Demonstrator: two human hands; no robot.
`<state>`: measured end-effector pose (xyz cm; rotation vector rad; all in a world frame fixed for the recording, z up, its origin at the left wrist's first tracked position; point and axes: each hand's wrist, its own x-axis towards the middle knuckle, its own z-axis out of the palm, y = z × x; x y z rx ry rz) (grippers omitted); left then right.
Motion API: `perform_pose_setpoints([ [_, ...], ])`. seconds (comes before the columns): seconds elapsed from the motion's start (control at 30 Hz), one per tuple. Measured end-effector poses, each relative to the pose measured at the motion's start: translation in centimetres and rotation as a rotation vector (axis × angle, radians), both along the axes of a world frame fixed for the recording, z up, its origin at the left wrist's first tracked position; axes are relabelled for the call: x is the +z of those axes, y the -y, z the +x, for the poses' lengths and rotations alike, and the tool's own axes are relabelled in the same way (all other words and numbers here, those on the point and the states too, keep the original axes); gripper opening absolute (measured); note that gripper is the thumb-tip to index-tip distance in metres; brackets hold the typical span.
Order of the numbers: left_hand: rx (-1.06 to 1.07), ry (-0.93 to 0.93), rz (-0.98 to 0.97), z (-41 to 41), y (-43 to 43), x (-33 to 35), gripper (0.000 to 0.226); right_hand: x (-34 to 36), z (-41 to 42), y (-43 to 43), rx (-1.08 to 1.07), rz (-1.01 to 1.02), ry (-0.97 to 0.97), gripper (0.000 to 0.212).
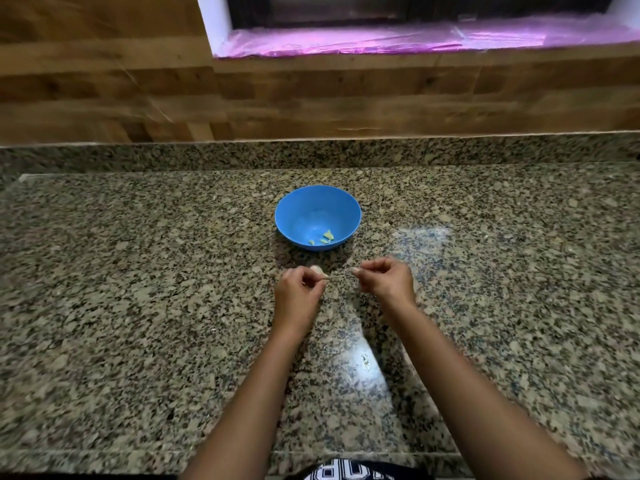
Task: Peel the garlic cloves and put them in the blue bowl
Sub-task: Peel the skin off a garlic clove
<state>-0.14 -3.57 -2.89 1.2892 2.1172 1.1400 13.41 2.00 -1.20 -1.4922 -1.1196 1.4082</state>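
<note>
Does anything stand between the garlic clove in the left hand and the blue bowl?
Nothing visible does. Only granite countertop lies between the garlic clove in the left hand and the blue bowl.

white block letters on dark shirt [349, 472], cut off, unreadable

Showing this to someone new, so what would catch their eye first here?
The blue bowl, bright on the granite counter mid-view, with a few pale pieces inside. Just in front of it, the left hand pinches a garlic clove while the right hand pinches a strip of skin stretched off it.
</note>
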Motion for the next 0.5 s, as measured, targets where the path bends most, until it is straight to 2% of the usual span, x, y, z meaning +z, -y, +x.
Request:
perform_pose_setpoints([
  [0.1, -0.124, -0.206, -0.093, 0.1, -0.4, -0.7, 0.016, -0.4, 0.0, 0.5, -0.016, -0.002, -0.007, 0.013],
  [0.23, -0.154, -0.407, -0.183, 0.4, -1.1, -0.8, 0.026, -0.7, 0.1, 0.9, -0.020, -0.021, -0.040, 0.009],
  [0.4, -0.165, -0.419, -0.211, 0.5, -1.3, -1.4, 0.027, -0.9, 0.1, 1.3, 0.012, -0.046, -0.040, 0.004],
  [0.5, -0.178, -0.436, -0.196, 0.5, -1.3, -1.7, 0.025, -0.9, 0.0, 1.5, 0.035, -0.073, -0.046, 0.009],
])
